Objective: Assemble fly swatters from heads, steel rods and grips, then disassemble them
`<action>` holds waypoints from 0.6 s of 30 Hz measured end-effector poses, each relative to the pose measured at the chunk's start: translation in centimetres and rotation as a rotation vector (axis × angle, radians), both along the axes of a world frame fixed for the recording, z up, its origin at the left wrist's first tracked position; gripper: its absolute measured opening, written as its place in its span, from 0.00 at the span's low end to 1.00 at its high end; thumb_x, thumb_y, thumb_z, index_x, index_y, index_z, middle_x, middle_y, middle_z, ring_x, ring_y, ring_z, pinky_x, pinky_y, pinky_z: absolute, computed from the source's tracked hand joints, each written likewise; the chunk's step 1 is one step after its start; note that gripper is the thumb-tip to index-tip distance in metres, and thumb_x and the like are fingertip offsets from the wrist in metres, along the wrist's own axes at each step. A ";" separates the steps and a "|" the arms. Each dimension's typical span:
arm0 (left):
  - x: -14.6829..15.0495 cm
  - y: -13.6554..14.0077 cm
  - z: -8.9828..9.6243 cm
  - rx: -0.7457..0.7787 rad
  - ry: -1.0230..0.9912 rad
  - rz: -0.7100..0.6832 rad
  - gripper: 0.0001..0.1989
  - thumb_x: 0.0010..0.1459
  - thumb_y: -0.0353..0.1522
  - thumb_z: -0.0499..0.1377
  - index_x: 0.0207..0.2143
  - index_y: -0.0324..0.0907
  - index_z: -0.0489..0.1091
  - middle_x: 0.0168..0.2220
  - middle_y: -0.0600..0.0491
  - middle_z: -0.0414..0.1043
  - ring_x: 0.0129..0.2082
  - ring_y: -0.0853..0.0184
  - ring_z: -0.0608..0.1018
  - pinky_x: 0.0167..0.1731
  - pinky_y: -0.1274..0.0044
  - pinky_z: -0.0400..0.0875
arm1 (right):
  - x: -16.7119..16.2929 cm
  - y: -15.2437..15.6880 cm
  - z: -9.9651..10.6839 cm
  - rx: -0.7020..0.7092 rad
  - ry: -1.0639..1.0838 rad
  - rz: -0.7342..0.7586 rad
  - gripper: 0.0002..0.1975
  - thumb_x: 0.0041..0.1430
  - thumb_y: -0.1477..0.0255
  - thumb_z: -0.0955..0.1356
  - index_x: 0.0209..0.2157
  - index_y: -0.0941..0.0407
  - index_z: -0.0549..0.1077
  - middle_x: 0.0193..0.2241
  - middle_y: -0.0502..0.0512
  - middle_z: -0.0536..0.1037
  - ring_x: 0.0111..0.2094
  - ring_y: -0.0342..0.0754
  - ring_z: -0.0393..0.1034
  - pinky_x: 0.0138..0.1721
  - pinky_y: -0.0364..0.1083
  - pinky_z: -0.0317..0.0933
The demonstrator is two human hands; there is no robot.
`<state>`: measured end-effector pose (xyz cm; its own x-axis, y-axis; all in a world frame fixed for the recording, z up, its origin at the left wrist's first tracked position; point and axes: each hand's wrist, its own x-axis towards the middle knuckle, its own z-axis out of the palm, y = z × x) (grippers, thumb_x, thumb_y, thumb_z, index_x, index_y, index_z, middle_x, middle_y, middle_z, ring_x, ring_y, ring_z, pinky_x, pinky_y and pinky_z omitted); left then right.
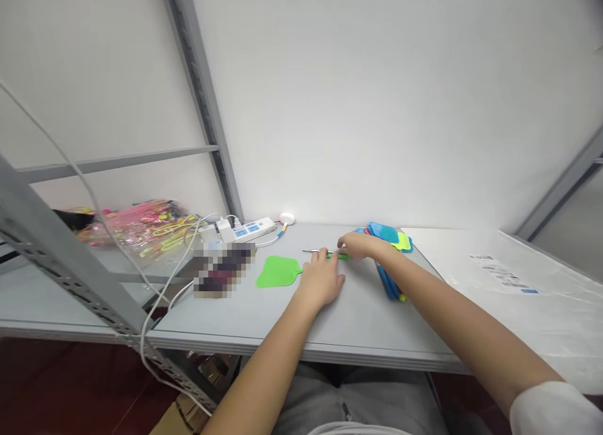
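Observation:
A bright green fly swatter head [277, 272] lies flat on the grey shelf, its short neck running toward my left hand [323, 278]. That hand rests palm down beside the neck, fingers stretched forward and thumb apart, with its fingertips at a thin metal rod [311, 251]. Close to the rod's right end is a slim green handle piece [343, 257]; the fingers hide how the parts join. My right hand [358, 244] reaches in just above the handle piece, fingers curled and pointing left. What they pinch, if anything, is hidden. Blue and yellow-green fuzzy items [384, 232] lie behind the right wrist.
A white power strip [254, 229] with plugs and cables sits at the back left, near a pixelated dark object [226, 270]. Bagged colourful cords [141, 225] lie beyond the metal rack post [202, 77]. White plastic-wrapped board [513, 278] covers the right side.

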<state>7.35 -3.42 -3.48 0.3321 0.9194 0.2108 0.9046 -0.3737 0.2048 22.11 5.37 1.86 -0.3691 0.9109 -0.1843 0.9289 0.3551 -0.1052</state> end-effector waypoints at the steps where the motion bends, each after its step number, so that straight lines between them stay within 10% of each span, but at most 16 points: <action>1: 0.4 0.7 0.1 -0.006 0.012 0.010 0.26 0.59 0.39 0.55 0.58 0.38 0.62 0.58 0.36 0.60 0.57 0.45 0.64 0.49 0.56 0.63 | -0.8 0.6 -0.3 -0.018 -0.020 0.019 0.17 0.64 0.65 0.66 0.52 0.56 0.68 0.51 0.58 0.71 0.46 0.51 0.70 0.46 0.55 0.68; 13: -1.9 -1.0 -0.1 -0.019 -0.010 -0.084 0.16 0.62 0.35 0.52 0.52 0.41 0.64 0.53 0.42 0.67 0.55 0.51 0.64 0.54 0.55 0.56 | -2.4 -1.0 -1.9 -0.111 -0.017 0.132 0.18 0.64 0.65 0.66 0.52 0.57 0.68 0.51 0.58 0.71 0.46 0.50 0.70 0.46 0.55 0.68; 18: -3.5 -2.7 0.2 -0.072 -0.083 -0.159 0.18 0.61 0.24 0.47 0.51 0.44 0.64 0.47 0.45 0.71 0.50 0.54 0.69 0.48 0.60 0.63 | -1.0 -2.9 -0.7 -0.138 0.189 0.142 0.05 0.55 0.71 0.70 0.34 0.58 0.74 0.28 0.53 0.78 0.28 0.47 0.73 0.31 0.45 0.67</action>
